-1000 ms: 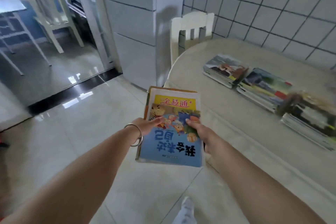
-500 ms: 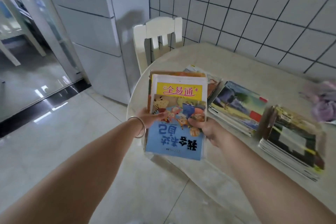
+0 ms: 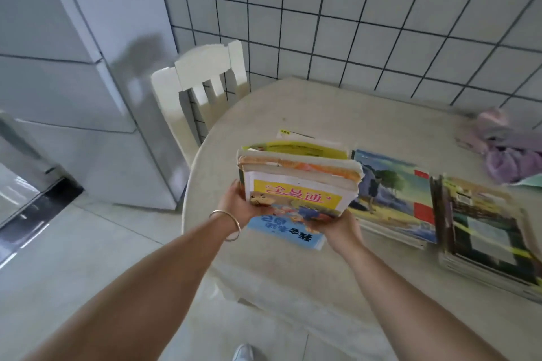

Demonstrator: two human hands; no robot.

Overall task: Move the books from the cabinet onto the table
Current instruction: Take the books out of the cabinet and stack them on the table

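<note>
Left hand (image 3: 239, 204) fingers clamped on the left edge of a thick stack of worn paperback children's books with a yellow-banner cover on top (image 3: 296, 184); right hand (image 3: 337, 227) clenched around the stack's near right corner, thumb on the cover, fingers mostly hidden beneath. Thin silver bangle (image 3: 227, 224) on the left wrist. The stack is tilted, far edge raised, held low over the left end of the round beige marble-look surface (image 3: 293, 108). A blue-cover thin book (image 3: 289, 233) pokes out at 6 o'clock from the stack — can't tell whether it rests on the surface or hangs from the grip. At 3 o'clock, just beside the stack, a pile of landscape-cover picture books (image 3: 393, 199); further at 3, a dark-cover pile with yellow strips (image 3: 487, 231). Cream wooden chair (image 3: 205, 76) at 11 o'clock, crumpled lilac cloth (image 3: 504, 152) at 2 o'clock.

Handling, judged: stack looks moderately heavy, floppy soft covers, glossy so books may slide apart — best supported from underneath at both sides, kept level when lowered.
</note>
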